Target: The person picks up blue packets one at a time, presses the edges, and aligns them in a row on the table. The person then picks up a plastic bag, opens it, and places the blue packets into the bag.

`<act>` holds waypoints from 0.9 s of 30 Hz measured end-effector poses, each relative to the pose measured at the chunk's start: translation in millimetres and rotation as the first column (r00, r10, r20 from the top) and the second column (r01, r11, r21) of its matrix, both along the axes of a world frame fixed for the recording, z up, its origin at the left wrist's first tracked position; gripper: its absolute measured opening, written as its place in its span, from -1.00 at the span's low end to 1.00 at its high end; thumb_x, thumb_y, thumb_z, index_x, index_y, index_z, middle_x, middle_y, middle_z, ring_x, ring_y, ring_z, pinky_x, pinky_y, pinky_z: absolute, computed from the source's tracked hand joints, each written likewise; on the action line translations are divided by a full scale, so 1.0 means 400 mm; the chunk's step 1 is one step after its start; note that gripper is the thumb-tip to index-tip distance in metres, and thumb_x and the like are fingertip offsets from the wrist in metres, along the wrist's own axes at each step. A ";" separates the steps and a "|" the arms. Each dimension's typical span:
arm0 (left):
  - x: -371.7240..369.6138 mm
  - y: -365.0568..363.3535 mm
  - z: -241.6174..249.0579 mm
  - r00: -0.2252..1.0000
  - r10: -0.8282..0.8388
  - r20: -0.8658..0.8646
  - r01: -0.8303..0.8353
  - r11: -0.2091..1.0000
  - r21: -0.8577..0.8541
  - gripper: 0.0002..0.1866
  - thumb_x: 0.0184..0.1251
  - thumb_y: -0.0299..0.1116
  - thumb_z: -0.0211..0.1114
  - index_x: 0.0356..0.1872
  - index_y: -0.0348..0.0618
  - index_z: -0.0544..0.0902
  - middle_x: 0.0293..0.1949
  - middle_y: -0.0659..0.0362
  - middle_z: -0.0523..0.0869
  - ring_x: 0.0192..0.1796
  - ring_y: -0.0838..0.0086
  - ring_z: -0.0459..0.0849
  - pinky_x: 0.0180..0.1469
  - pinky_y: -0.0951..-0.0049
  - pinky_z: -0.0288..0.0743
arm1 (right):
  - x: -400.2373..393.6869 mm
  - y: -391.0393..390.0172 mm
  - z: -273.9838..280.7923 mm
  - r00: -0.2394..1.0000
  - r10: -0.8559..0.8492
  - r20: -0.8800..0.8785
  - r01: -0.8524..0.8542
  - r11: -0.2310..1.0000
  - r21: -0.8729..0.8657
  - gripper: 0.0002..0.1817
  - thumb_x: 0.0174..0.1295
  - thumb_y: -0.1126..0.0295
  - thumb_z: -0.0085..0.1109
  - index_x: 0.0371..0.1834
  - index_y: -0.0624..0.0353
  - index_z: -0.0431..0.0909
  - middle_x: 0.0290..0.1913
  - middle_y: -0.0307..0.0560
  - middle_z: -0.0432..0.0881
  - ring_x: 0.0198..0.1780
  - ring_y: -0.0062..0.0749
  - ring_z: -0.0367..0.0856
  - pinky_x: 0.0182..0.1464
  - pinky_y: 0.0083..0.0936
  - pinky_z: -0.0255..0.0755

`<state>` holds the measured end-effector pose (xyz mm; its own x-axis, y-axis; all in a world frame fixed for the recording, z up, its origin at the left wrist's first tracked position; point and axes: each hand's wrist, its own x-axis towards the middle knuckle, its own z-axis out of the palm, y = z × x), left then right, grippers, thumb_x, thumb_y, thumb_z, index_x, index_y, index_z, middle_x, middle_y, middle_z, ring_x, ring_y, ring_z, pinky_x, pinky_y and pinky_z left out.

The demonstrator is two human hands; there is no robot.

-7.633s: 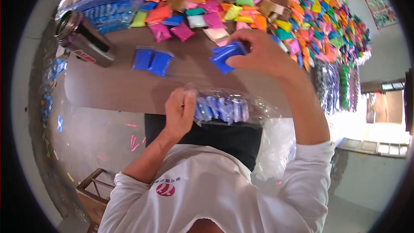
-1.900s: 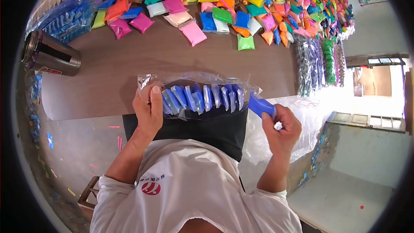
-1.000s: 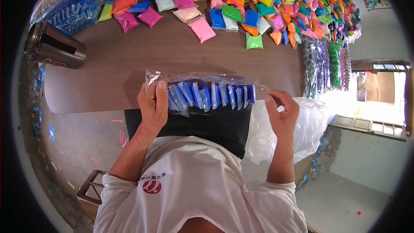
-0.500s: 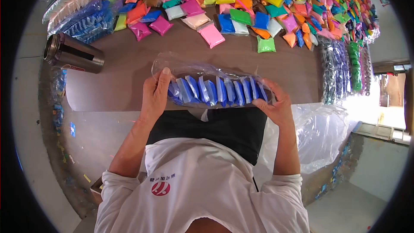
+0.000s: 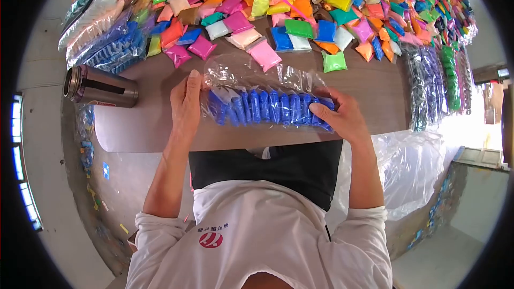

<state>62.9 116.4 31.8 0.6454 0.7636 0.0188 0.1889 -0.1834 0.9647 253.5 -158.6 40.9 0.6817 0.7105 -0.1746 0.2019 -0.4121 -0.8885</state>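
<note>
A long clear plastic bag [image 5: 235, 69] lies across the near part of the table, holding a row of several blue packets [image 5: 273, 108]. My left hand [image 5: 186, 108] is closed at the bag's left end, its thumb pointing up and its other fingers partly hidden behind the plastic. At the other end, my right hand [image 5: 345, 115] grips the bag with the thumb over the front of the last packets and the fingers behind. The packets stand on edge, pressed side by side.
Many loose coloured packets [image 5: 300, 28] cover the far side of the brown table [image 5: 160, 128]. A steel flask [image 5: 101, 86] lies at the left, below filled bags [image 5: 115, 43]. More filled bags [image 5: 428, 83] hang over the right edge, near clear plastic sheeting [image 5: 407, 171].
The bag has turned so that the blue packets show more of their faces and less white. My left thumb has lifted off the bag's front. The whole view has shifted slightly.
</note>
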 end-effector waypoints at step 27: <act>-0.012 -0.022 -0.082 0.996 0.047 0.073 -0.063 0.973 0.222 -0.71 0.51 -0.34 0.08 -0.35 -0.38 0.58 -0.44 0.18 0.57 -0.38 0.57 0.43 -0.30 0.54 0.34 | -0.010 0.041 0.018 0.803 0.077 0.591 -0.190 0.973 0.132 -0.33 -0.27 0.15 0.60 -0.03 0.18 0.60 -0.07 -0.02 0.63 0.10 -0.10 0.53 0.16 -0.26 0.39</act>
<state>58.3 107.6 -1.1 0.5939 0.7694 0.2352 0.1410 -0.3874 0.9111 249.5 -142.1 48.1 0.5112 0.7815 0.3577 0.7421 -0.1914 -0.6423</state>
